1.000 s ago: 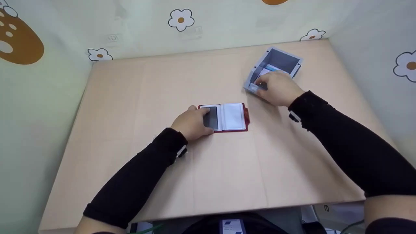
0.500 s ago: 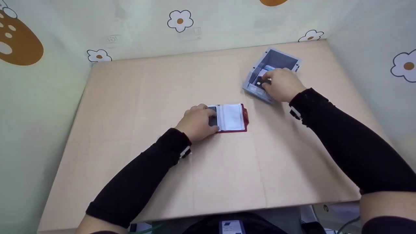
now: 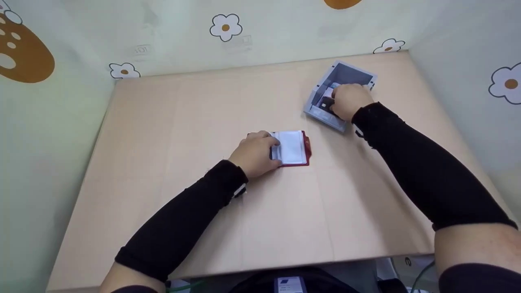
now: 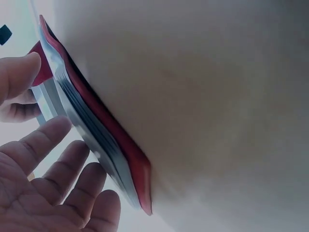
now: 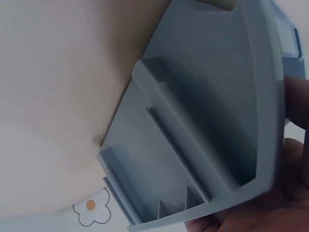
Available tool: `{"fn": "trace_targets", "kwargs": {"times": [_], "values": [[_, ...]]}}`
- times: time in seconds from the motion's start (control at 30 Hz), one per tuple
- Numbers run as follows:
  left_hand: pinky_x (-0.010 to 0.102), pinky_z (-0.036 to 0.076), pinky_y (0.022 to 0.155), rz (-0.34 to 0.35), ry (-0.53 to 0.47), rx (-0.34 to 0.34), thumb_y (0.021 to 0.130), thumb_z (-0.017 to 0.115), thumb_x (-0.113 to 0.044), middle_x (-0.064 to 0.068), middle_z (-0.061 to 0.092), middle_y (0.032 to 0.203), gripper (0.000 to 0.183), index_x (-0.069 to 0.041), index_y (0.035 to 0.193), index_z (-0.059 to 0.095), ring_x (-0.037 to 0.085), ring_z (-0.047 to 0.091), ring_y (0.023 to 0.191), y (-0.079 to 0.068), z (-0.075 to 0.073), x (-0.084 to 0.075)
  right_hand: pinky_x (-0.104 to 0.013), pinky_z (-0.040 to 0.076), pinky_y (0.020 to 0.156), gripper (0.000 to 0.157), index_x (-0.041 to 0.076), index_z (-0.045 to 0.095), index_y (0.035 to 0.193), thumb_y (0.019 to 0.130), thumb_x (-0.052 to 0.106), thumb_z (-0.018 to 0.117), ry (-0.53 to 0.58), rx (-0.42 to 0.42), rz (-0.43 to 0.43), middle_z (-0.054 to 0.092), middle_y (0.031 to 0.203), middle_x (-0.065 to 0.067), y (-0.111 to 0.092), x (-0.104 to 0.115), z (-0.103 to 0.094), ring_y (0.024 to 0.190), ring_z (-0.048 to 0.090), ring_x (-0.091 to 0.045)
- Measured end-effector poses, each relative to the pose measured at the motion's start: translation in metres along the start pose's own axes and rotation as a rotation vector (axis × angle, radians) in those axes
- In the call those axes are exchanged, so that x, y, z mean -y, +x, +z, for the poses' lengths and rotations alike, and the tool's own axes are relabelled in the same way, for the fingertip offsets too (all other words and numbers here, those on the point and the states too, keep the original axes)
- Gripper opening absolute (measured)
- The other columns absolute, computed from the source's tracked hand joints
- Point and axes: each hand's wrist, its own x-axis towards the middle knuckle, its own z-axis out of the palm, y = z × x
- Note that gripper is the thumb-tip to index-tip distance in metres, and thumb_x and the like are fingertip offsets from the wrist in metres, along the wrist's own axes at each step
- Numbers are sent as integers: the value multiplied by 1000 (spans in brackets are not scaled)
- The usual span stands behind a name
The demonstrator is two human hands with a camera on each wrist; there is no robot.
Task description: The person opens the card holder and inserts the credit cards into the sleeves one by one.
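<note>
A red card holder (image 3: 307, 149) lies spread on the table, its pale plastic sleeves (image 3: 293, 147) facing up. Over its left half rests my left hand (image 3: 256, 154), covering most of a dark card. Seen from the left wrist, that hand's fingers (image 4: 65, 166) are extended with tips at the edge of the layered sleeves (image 4: 96, 130). My right hand (image 3: 352, 101) reaches into a grey plastic bin (image 3: 323, 117) at the back right. Several cards (image 3: 327, 101), one black, show in the bin beside the thumb. I cannot tell whether the hidden fingertips pinch a card.
The table (image 3: 171, 134) meets a flower-patterned wall (image 3: 175, 36) at the back and side walls left and right. In the right wrist view the bin's ribbed outer wall (image 5: 203, 111) fills most of the picture.
My left hand has slid to the right over the card holder, covering the dark card. My right hand has shifted slightly back and is now deeper over the bin's right side.
</note>
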Motion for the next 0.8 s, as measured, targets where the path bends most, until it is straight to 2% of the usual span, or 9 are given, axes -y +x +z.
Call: {"fn": "trace_targets", "kwargs": {"times": [0.13, 0.33, 0.5, 0.63, 0.8], "values": [[43, 45, 115, 18, 16, -10, 90, 80, -43, 11, 61, 145, 60, -12, 139, 66, 33, 56, 134, 2, 3, -5, -63, 40, 105, 30, -5, 69, 112, 97, 21, 63, -30, 5, 18, 72, 115, -27, 2, 3, 0, 111, 63, -47], [41, 45, 116, 41, 59, -9, 86, 83, -48, 12, 60, 146, 71, -12, 144, 62, 32, 56, 132, 6, 6, -13, -66, 38, 110, 35, -9, 67, 113, 95, 20, 61, -67, 37, 43, 69, 120, -32, 7, 3, 1, 116, 62, -48], [42, 43, 117, 24, 104, 8, 87, 82, -49, 12, 59, 147, 74, -12, 147, 60, 33, 54, 134, 10, 7, -18, -66, 37, 112, 36, -11, 67, 113, 95, 19, 59, -85, 47, 46, 68, 120, -34, 10, 4, 2, 116, 61, -49], [42, 45, 114, 17, 143, 5, 88, 80, -49, 11, 61, 145, 72, -13, 147, 60, 32, 55, 131, 13, 8, -22, -68, 34, 116, 38, -13, 66, 117, 96, 16, 58, -91, 57, 52, 66, 123, -35, 11, 5, 3, 120, 59, -52], [42, 48, 110, 20, 180, -1, 90, 79, -48, 9, 63, 141, 64, -12, 141, 65, 32, 57, 125, 13, 8, -23, -63, 37, 106, 33, -12, 67, 113, 95, 13, 55, -84, 49, 53, 66, 119, -33, 11, 5, 5, 114, 60, -48]]}}
